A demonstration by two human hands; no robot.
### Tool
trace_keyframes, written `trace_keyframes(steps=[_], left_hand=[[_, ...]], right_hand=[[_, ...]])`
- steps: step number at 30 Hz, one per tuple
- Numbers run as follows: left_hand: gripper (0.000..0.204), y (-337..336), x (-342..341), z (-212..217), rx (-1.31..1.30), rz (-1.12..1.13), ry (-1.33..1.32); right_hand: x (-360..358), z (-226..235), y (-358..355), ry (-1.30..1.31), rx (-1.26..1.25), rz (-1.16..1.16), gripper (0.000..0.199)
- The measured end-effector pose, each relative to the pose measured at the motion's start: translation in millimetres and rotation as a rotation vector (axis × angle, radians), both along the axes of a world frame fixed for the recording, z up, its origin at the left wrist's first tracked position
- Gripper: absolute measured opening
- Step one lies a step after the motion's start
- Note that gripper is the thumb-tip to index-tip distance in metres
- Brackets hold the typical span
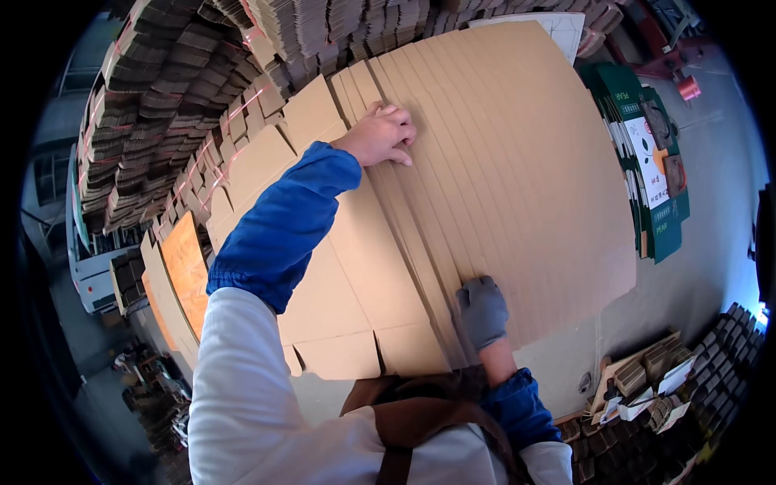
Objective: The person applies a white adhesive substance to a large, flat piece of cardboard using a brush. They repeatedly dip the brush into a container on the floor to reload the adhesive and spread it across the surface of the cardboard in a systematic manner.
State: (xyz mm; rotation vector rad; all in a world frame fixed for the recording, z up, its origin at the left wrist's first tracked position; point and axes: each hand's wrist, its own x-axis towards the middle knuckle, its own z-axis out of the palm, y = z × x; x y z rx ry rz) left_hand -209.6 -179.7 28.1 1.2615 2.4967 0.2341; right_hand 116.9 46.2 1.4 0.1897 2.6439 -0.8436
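Note:
A fanned row of flat brown cardboard sheets lies before me, their edges overlapping in long steps. To the left, a creased and slotted cardboard blank continues the row. My left hand, bare below a blue sleeve cover, rests on the stepped edges at the far side. Its fingers are bent and the thumb stands apart from them. Closer to my body, my right hand wears a grey glove and presses on the sheets near their front edge. Its fingers are curled in; what they may grip is hidden.
Bundled stacks of folded cardboard rise at the left and back. Green and white printed cartons lie on the right beyond the sheets. At the lower right are more cardboard pieces. An orange-brown board leans at the left.

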Motion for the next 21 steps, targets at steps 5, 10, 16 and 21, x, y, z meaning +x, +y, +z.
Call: trace_keyframes(steps=[5, 10, 16, 21], left_hand=[[0.054, 0.7, 49.1, -2.4, 0.003, 0.331, 0.328], [0.075, 5.4, 102.5, -15.3, 0.006, 0.501, 0.292], [0.082, 7.3, 95.6, -15.7, -0.041, 0.481, 0.274], [0.079, 6.0, 92.6, -20.7, -0.108, 0.42, 0.288]], right_hand=[[-0.6, 1.2, -1.5, 0.01, 0.008, -0.001, 0.017], [2.4, 2.1, -2.3, 0.014, -0.012, -0.016, 0.018], [-6.0, 5.1, 4.4, -0.02, -0.077, -0.013, 0.015], [9.7, 9.5, 25.9, -0.11, -0.092, 0.029, 0.014]])
